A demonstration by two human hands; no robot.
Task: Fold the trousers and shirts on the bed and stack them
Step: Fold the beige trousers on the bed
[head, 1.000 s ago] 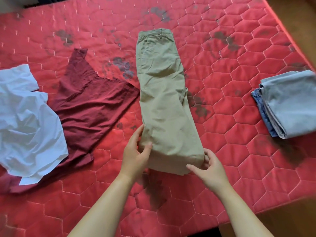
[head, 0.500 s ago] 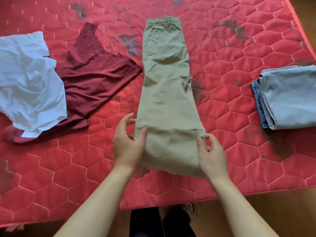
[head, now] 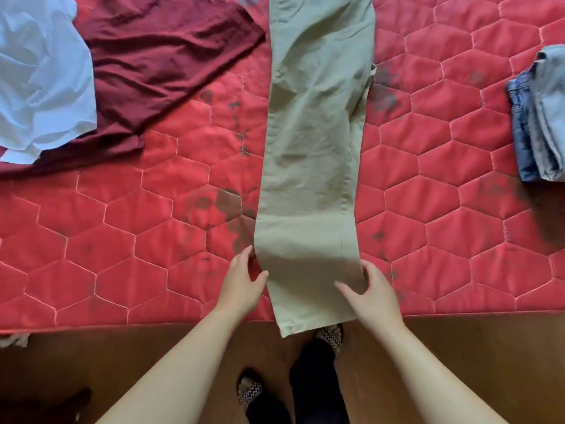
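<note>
Pinching the trousers (head: 315, 148) by both side edges near the hem: with the left hand (head: 241, 284), thumb laid on top of the cloth and fingers at the left edge; with the right hand (head: 374, 293), thumb on top and fingers curled round the right edge. Probably about to carry the hem end up toward the waist. Risk of the upper leg sliding off the lower one if lifted unevenly, leaving a skewed fold. Risk too of dragging the whole length toward the floor (head: 458, 362) if pulled back rather than raised, with the hem already hanging over the near edge of the bed (head: 122, 270). Wrinkles at mid-length likely to be trapped in the fold unless smoothed. Between the two hands, the lower leg end; beyond them, stretched lengthwise away across the quilt, waistband out of view. Farther out on the left, a maroon shirt (head: 159, 56) under a white shirt (head: 39, 78), both unfolded; well apart on the right, a folded stack (head: 541, 117) awaiting the next piece.
</note>
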